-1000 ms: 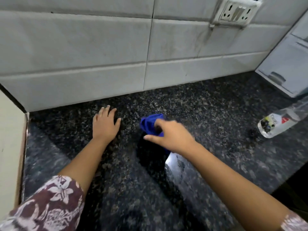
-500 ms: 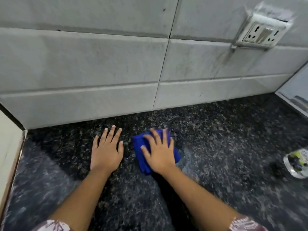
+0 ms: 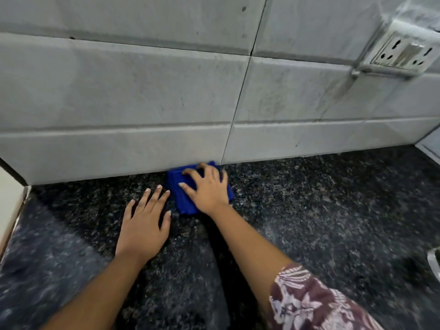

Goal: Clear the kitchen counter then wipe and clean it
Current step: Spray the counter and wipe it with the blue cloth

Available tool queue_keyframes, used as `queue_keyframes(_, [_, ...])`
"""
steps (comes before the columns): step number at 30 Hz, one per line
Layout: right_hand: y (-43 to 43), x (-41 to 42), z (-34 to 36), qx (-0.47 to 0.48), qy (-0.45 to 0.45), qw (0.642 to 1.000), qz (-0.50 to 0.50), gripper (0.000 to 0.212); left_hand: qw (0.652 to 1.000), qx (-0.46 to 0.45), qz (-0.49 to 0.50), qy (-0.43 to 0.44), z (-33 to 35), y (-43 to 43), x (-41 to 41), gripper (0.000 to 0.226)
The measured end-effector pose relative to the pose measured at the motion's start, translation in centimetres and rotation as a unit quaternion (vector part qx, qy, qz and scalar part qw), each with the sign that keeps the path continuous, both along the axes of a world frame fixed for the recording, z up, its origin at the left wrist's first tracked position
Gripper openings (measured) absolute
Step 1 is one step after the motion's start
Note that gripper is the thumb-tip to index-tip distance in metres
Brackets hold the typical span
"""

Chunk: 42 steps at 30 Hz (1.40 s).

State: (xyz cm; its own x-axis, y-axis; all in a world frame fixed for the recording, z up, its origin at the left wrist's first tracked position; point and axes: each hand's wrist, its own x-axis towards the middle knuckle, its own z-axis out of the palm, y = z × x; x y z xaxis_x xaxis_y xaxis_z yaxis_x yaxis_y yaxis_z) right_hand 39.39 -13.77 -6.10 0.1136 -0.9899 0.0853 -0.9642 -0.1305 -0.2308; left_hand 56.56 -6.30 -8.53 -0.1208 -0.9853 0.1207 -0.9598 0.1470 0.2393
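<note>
A folded blue cloth (image 3: pixel 181 198) lies on the dark speckled granite counter (image 3: pixel 321 222), its far edge against the foot of the tiled wall. My right hand (image 3: pixel 207 189) presses flat on the cloth with its fingers spread, covering most of it. My left hand (image 3: pixel 144 225) rests flat on the bare counter just left of the cloth and nearer to me, fingers straight and holding nothing.
Grey wall tiles (image 3: pixel 119 103) rise behind the counter. A wall socket (image 3: pixel 400 55) sits at the upper right. A pale cabinet side (image 3: pixel 9 201) bounds the counter on the left. A sliver of a clear object (image 3: pixel 434 260) shows at the right edge.
My right hand has pushed the blue cloth away from me to the base of the wall. The left hand has stayed flat on the counter. The view has shifted left.
</note>
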Motion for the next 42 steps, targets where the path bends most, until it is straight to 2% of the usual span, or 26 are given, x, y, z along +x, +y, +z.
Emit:
queue_keyframes(2, [-0.3,-5.3,-0.3,-0.010,0.007,0.999,-0.051,0.046,1.000,0.006,-0.002,0.007,-0.1,0.1,0.1,0.067])
queue_keyframes(6, [-0.3,-17.7,0.1,0.032,-0.009,0.958,-0.284,0.049,1.000,0.012,0.011,0.004,0.1,0.0,-0.2,0.068])
queue_keyframes(8, [-0.1,-18.7,0.1,0.057,-0.001,0.948,-0.313,0.056,1.000,0.014,0.013,-0.004,0.1,0.1,-0.2,0.067])
queue_keyframes(11, [0.2,-14.1,0.4,0.062,0.006,0.969,-0.240,0.069,1.000,0.020,0.007,-0.005,0.1,0.0,-0.2,0.067])
queue_keyframes(14, [3.3,-7.5,0.3,0.061,0.040,0.994,-0.081,0.067,1.000,0.022,0.004,-0.006,0.2,0.1,-0.2,0.070])
queue_keyframes(16, [7.4,-5.1,0.3,0.058,0.057,0.996,0.033,0.066,1.000,0.018,0.008,0.003,0.3,0.1,-0.2,0.070])
queue_keyframes(18, [10.8,-6.9,0.0,0.049,0.071,0.992,0.089,0.063,1.000,0.023,0.012,0.004,0.3,0.1,-0.1,0.064])
queue_keyframes(19, [11.4,-9.1,0.0,0.050,0.075,0.993,0.073,0.064,1.000,0.027,0.013,0.005,0.2,0.1,-0.2,0.059])
queue_keyframes(22, [9.7,-15.2,0.0,0.086,0.064,0.989,-0.102,0.058,1.000,0.025,0.011,0.007,0.1,0.1,-0.3,0.054])
queue_keyframes(24, [7.8,-14.6,0.3,0.108,0.050,0.982,-0.144,0.053,1.000,0.023,0.010,0.007,0.1,0.0,-0.4,0.054])
queue_keyframes(25, [7.6,-12.6,0.4,0.108,0.052,0.986,-0.113,0.053,1.000,0.024,0.010,0.003,0.1,0.0,-0.3,0.054])
queue_keyframes(27, [8.9,-7.7,0.4,0.083,0.065,0.994,0.012,0.056,1.000,0.019,0.011,0.001,0.0,0.1,-0.2,0.054])
queue_keyframes(29, [12.8,-5.0,0.0,0.070,0.073,0.983,0.152,0.053,1.000,0.015,0.008,0.010,0.2,0.0,-0.1,0.057])
queue_keyframes(30, [14.8,-5.2,-0.2,0.063,0.068,0.977,0.192,0.051,1.000,0.016,0.005,0.007,0.2,0.0,-0.1,0.056])
queue_keyframes(32, [16.9,-8.6,-0.2,0.037,0.068,0.978,0.192,0.049,1.000,0.023,0.005,0.004,0.0,0.0,-0.1,0.053])
queue_keyframes(35, [15.1,-14.4,0.1,0.072,0.071,0.994,0.052,0.050,1.000,0.021,0.011,0.009,0.1,0.0,-0.2,0.054])
queue_keyframes(37, [13.1,-14.2,0.7,0.093,0.045,0.994,-0.021,0.054,1.000,0.022,0.012,0.009,0.2,0.0,-0.3,0.054])
queue_keyframes(39, [13.0,-10.0,1.0,0.094,0.052,0.994,0.010,0.056,1.000,0.027,0.006,-0.002,0.5,0.1,-0.4,0.054])
queue_keyframes(42, [18.1,-5.8,0.6,0.095,0.053,0.975,0.196,0.051,1.000,0.025,0.003,-0.004,0.7,0.1,-0.2,0.054])
